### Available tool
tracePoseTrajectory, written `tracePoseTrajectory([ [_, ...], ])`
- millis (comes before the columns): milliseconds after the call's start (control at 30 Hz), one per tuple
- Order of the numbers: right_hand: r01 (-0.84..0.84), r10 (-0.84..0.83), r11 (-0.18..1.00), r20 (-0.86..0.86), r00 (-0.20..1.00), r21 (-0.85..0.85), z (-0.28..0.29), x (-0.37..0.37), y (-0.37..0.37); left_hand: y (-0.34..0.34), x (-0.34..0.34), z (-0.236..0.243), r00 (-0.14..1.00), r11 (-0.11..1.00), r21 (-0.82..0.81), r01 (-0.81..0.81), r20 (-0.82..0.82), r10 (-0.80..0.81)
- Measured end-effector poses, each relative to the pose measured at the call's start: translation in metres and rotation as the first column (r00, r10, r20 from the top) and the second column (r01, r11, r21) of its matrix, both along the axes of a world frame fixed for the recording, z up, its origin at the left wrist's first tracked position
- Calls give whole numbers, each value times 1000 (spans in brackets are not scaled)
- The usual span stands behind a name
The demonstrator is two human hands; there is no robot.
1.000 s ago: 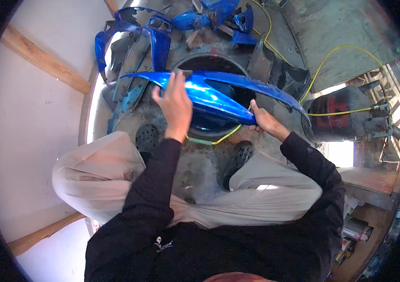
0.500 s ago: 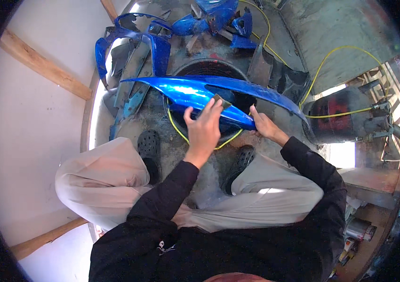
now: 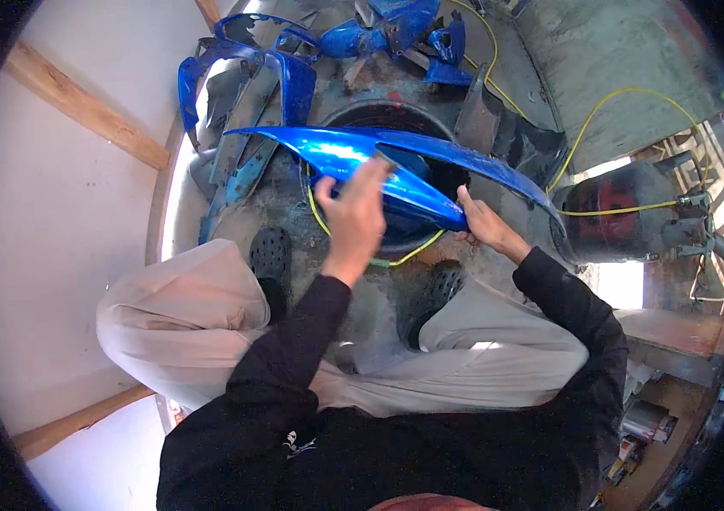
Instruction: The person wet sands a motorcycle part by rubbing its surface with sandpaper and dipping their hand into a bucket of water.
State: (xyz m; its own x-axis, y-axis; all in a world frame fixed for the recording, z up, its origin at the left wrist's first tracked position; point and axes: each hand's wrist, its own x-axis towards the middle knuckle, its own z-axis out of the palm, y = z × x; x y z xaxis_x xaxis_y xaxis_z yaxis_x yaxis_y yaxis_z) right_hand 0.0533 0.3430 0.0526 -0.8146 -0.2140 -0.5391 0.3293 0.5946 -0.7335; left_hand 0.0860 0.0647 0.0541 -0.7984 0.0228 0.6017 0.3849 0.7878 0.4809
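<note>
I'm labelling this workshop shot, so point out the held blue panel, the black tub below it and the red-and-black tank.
Blue panel [image 3: 422, 194], head view: its glossy lower strip.
Black tub [image 3: 387, 115], head view: its far inner wall.
Red-and-black tank [image 3: 613, 228], head view: the side of its body.

The place looks like a small workshop for vehicle bodywork: moulded blue panels [image 3: 298, 89] lie on a stained floor [image 3: 366, 311] at eleven and twelve o'clock, a black-and-red tank [image 3: 622, 228] with a yellow hose [image 3: 632, 89] sits near three, and a cluttered wooden shelf [image 3: 686, 396] stands at four.
</note>
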Motion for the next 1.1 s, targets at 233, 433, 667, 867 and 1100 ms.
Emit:
tracePoseTrajectory([
  [233, -44, 43, 999, 52, 998, 13, 5, -6, 0, -23, -14, -10, 1000, 994, -107, -18, -3, 17],
  [433, -22, 22, 1000, 39, 999, 11, 13, -1, -6, -28, -29, -7, 998, 998, 31, 50, -45, -49],
  [667, -31, 31, 999, -18, 999, 20, 19, 4, -9, -89, -97, 23, 939, 861, -395, 321, 13, -344],
  [867, 10, -11, 1000, 27, 1000, 20, 14, 3, -8, -128, -115, 56, 775, 541, -612, 577, 201, -599],
  [1100, -19, 16, 998, 55, 998, 56, 13, 1, -9, -168, -83, 58, 602, 311, -625, 716, 326, -729],
])
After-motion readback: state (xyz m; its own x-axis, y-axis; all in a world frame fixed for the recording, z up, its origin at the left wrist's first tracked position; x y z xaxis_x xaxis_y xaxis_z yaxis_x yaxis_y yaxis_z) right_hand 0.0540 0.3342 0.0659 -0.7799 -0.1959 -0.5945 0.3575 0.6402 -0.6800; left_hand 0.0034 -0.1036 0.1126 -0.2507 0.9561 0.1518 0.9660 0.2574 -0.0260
